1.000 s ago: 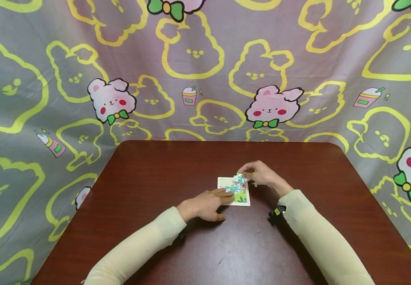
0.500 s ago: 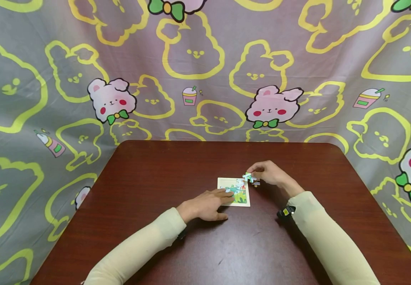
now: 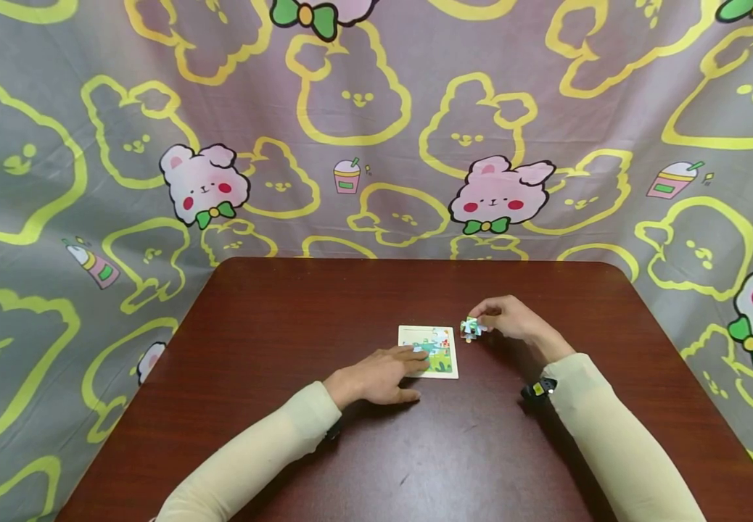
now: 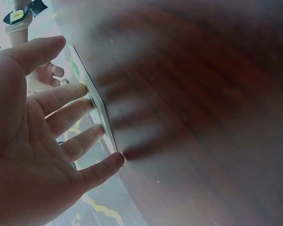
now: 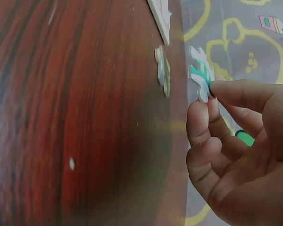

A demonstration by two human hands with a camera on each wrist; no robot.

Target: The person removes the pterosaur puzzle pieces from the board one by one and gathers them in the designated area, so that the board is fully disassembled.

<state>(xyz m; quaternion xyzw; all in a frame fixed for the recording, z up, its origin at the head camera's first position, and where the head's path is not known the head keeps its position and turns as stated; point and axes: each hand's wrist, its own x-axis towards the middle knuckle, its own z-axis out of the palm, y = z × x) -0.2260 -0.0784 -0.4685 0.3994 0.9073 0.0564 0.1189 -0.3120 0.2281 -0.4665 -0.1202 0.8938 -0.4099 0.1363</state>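
A small jigsaw board (image 3: 405, 330) with a cream rim and a green picture lies flat on the table. My left hand (image 3: 379, 373) rests on its left side, fingers spread and straight, covering part of the picture. In the left wrist view the fingertips reach the edge of the board (image 4: 101, 106). To the right of the board, my right hand (image 3: 508, 317) pinches a white and green puzzle piece (image 5: 199, 70) between thumb and fingers, above the tabletop. Below that piece another puzzle piece (image 5: 162, 70) lies on the wood, partly hidden in the head view.
The dark red-brown table (image 3: 298, 304) extends around the board on all sides. Behind it hangs a grey curtain (image 3: 389, 167) with yellow bear outlines. A small pale fleck (image 5: 71, 163) lies on the wood. A black wrist device (image 3: 538, 390) sits at the right sleeve.
My right hand has moved right with the puzzle piece, from over the board's upper right corner to above the loose piece beside it. The left hand has stayed in place.
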